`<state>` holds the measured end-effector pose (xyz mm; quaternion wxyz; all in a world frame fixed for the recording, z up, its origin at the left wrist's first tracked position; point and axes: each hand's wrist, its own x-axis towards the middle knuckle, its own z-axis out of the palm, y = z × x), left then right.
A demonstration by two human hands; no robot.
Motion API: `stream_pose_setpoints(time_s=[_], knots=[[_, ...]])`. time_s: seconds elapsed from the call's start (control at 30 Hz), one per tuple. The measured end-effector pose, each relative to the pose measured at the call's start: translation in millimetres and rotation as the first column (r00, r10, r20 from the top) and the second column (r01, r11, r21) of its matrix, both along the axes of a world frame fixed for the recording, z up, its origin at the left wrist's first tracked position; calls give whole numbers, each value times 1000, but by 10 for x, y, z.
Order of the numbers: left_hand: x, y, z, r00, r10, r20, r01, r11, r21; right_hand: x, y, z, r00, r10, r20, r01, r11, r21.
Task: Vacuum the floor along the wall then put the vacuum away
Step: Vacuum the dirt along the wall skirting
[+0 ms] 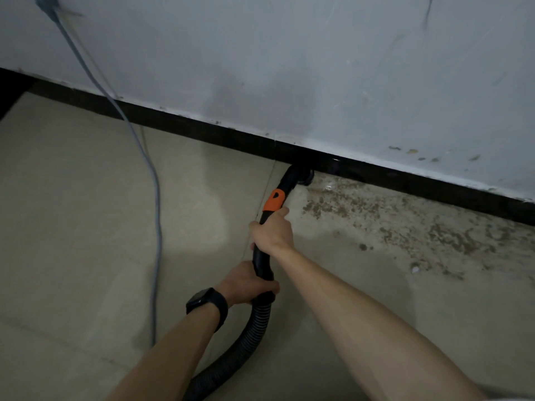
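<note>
Item: black plastic vacuum wand with orange collar (274, 200), long axis running from about 6 o'clock up to 12 o'clock, ending in a small black nozzle (299, 176). Position: the nozzle sat on the beige tiled floor (72, 227), touching or just short of the black skirting board (202, 130) under the scuffed white wall (289, 68); which of the two could not be told. Right hand (272, 231): fingers curled round the wand just below the collar, the nearer hand to the nozzle, which lay at 12 to 1 o'clock from it. Left hand (249, 282): wrapped round the wand's lower end where the ribbed black hose (260, 322) joins, a black wristwatch (207, 302) on that wrist. Brown speckled dirt (405, 227) spread along the skirting from the nozzle toward 3 to 4 o'clock, so the next sweep probably ran that way. A grey cable (156, 215) hung from the wall at 9 o'clock, well apart from the wand. Containers: none in view; the vacuum's body lay out of frame.
</note>
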<state>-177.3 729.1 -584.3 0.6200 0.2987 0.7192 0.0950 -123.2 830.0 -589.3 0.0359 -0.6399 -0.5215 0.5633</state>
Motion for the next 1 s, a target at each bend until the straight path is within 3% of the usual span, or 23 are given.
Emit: stream_pose_setpoints(time_s=[0.53, 1.0], knots=[[-212, -86, 138, 998, -45, -39, 46, 999, 17, -78, -48, 238, 988, -95, -121, 85, 993, -86], [-591, -611, 178, 964, -249, -93, 245, 968, -53, -263, -753, 159, 945, -252, -210, 233, 966, -112]])
